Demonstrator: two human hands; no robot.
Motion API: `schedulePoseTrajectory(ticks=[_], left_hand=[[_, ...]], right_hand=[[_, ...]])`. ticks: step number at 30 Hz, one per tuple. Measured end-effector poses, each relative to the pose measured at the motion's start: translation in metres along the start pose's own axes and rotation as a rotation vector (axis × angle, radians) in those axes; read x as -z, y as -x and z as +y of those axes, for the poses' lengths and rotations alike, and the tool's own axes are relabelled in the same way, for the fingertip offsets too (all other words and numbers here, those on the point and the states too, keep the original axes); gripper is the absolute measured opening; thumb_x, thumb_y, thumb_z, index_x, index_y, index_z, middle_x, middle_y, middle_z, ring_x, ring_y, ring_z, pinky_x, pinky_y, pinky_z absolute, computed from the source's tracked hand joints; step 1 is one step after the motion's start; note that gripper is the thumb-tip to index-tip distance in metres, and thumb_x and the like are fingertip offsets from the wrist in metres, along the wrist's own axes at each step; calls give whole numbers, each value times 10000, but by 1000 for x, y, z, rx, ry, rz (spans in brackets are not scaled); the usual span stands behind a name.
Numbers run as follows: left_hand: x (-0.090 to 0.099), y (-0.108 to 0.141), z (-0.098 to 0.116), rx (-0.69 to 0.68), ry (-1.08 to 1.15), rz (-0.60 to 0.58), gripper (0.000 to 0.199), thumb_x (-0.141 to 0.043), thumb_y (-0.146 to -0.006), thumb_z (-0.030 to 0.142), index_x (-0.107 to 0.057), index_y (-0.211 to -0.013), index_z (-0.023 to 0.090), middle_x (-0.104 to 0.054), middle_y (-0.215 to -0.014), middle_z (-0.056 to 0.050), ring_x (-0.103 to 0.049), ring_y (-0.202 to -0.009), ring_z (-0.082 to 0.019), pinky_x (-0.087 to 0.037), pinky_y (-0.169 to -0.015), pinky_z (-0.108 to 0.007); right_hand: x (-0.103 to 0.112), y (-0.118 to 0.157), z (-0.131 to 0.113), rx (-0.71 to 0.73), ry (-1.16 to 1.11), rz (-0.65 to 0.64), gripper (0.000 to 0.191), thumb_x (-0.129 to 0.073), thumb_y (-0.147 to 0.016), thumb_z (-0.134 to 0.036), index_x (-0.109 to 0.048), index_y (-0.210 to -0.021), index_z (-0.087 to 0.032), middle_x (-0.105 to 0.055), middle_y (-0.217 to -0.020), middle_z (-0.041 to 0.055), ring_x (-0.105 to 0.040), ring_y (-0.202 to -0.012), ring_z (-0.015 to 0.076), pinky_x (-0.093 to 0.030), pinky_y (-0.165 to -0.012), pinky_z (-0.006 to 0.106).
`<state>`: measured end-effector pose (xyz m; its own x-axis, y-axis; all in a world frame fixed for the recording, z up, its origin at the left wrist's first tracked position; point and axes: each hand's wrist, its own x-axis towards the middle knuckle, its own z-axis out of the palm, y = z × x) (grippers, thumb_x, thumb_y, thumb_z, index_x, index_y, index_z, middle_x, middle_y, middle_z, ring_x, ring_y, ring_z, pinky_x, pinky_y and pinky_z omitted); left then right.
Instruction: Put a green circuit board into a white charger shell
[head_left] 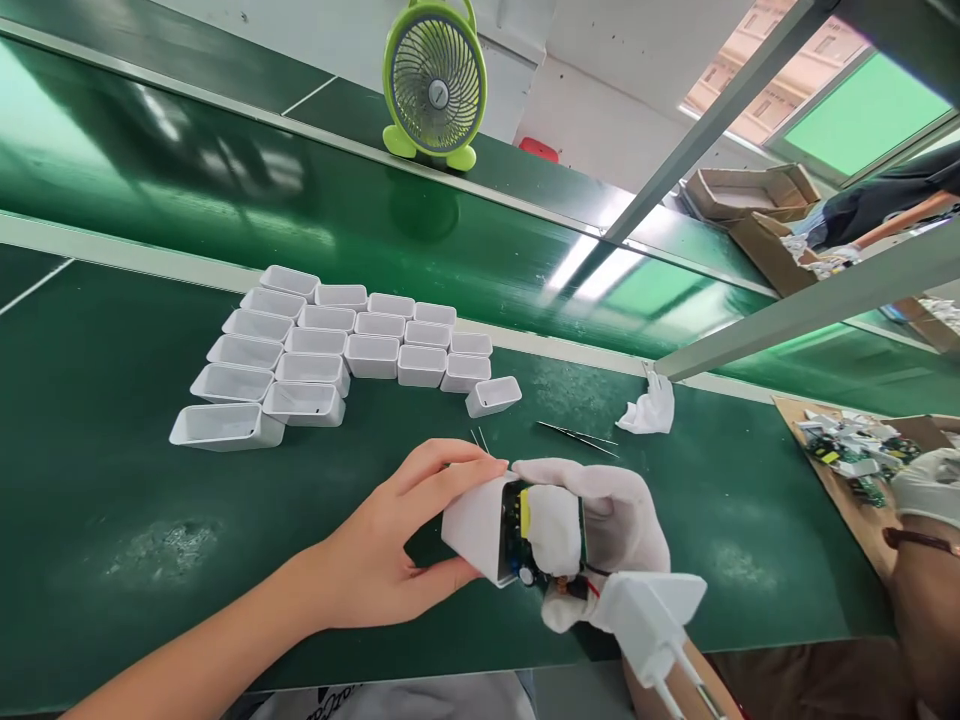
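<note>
My bare left hand (397, 540) grips a white plastic casing (474, 525) between thumb and fingers, its open end facing right. My right hand (626, 520), in a white glove, is closed round a circuit board (555, 530) with a yellow part and a white-wrapped block. One end of the board sits in the mouth of the casing. Thin wires run from the board to a white plug cover (649, 620) with two round pins, which hangs by my right wrist. How deep the board goes inside the casing is hidden.
Rows of open white casings (315, 342) stand at the back left, with one casing (493, 396) apart from them. Tweezers (577, 437) and a crumpled white cloth (649, 405) lie to the right. A co-worker's gloved hand (930, 485) is beside piled circuit boards (855, 450). A green fan (436, 85) stands behind.
</note>
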<state>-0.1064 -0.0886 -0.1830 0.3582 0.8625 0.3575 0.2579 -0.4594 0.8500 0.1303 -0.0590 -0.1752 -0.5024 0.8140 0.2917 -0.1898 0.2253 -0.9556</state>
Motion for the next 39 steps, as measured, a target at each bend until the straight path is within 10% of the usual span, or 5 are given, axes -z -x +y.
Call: schedulePoseTrajectory(ticks=[16,39], left_hand=[[-1,-2,-2,-72,-17,12,642,-662,-859,123,-411,-1439,240,-509,-1326,-110,-525,-1215,-226,-522,-997,-329],[-1,-8,-4,-137,-43,32,605,-678,-841,90,-452,-1401,134,-517,-1306,-118,-514,-1212,-185,-468,-1029,-266]], right_hand=[[1,-6,-10,61,204,4,873,-878,-579,-31,-493,-1323,-278,-651,-1326,76,-660,-1169,271,-573,-987,433],[1,-3,-11,-64,206,-11,862,-950,-599,-186,-490,-1319,-297,-613,-1380,81,-622,-1235,306,-543,-1055,516]])
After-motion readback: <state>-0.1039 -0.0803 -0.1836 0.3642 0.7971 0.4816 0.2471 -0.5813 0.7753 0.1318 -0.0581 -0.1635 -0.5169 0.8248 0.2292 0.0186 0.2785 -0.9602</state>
